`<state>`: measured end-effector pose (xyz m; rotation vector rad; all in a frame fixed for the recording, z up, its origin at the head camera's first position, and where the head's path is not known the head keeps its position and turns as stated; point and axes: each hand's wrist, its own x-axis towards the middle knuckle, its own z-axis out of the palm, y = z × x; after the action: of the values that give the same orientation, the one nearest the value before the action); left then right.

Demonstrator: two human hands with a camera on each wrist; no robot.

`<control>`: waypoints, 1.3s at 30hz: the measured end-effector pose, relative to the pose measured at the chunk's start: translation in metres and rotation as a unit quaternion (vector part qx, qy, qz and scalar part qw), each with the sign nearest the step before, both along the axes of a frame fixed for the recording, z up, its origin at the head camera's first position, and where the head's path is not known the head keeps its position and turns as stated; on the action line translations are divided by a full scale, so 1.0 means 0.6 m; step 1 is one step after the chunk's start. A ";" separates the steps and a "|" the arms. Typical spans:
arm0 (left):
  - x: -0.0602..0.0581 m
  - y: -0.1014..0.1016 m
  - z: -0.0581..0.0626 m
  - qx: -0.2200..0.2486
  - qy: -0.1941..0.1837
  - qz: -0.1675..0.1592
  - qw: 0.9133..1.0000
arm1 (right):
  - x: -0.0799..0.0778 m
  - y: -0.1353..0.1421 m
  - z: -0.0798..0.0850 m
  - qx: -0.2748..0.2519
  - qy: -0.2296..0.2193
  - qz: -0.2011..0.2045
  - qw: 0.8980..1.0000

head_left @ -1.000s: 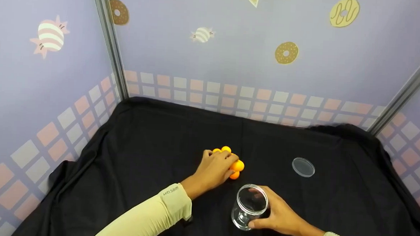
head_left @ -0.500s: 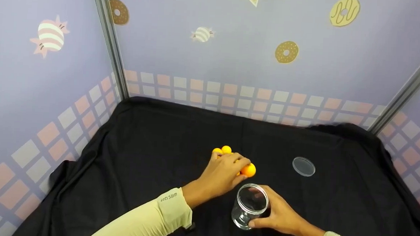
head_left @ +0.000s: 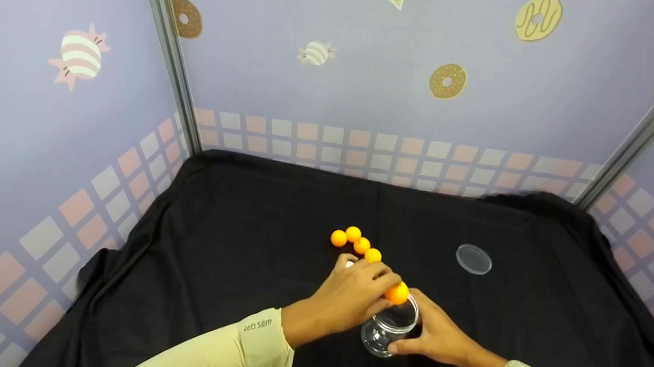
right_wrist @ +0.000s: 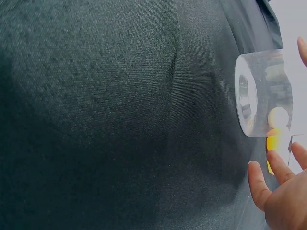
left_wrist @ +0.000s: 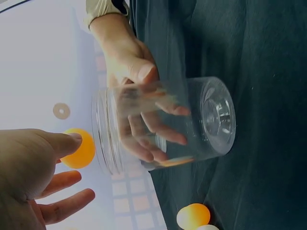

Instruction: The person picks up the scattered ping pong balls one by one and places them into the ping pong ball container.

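My left hand (head_left: 349, 299) pinches an orange ping-pong ball (head_left: 397, 293) between thumb and fingers, right at the mouth of a clear plastic jar (head_left: 377, 340). The left wrist view shows this ball (left_wrist: 79, 152) just outside the jar's threaded rim, with the other fingers spread. Curled round the jar's side, my right hand (head_left: 436, 334) holds it upright on the black cloth. No ball shows inside the jar (left_wrist: 192, 120). Behind my left hand, several orange balls (head_left: 361, 245) lie in a short line. A bit of something white (head_left: 349, 264) shows by the left fingertips, mostly hidden.
A clear round lid (head_left: 474, 259) lies flat on the cloth to the right. The black cloth (head_left: 269, 214) covers the table and bunches up along its edges. Purple patterned walls (head_left: 309, 93) stand behind and on both sides.
My left hand has moved from the group of balls toward the jar, bringing an orange ball to its mouth and uncovering the other balls. The right hand and jar have stayed in place.
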<state>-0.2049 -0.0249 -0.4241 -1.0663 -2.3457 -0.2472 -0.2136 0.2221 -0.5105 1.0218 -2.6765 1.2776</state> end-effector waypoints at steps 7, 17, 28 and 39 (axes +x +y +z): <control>0.010 -0.002 -0.009 -0.004 -0.008 -0.007 1.000 | 0.000 0.001 -0.001 -0.003 0.001 0.005 1.000; 0.011 0.000 -0.015 -0.007 -0.010 -0.011 1.000 | 0.000 0.001 -0.001 -0.005 -0.002 0.002 1.000; 0.012 0.000 -0.018 -0.002 0.005 -0.017 1.000 | 0.000 0.001 -0.002 -0.012 -0.009 0.006 1.000; 0.011 -0.003 -0.017 -0.004 0.006 -0.018 1.000 | -0.002 0.001 -0.001 -0.007 0.003 0.010 1.000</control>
<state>-0.1986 -0.0266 -0.4340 -1.1112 -2.3202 -0.2446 -0.2151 0.2226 -0.5110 1.0533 -2.6548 1.2924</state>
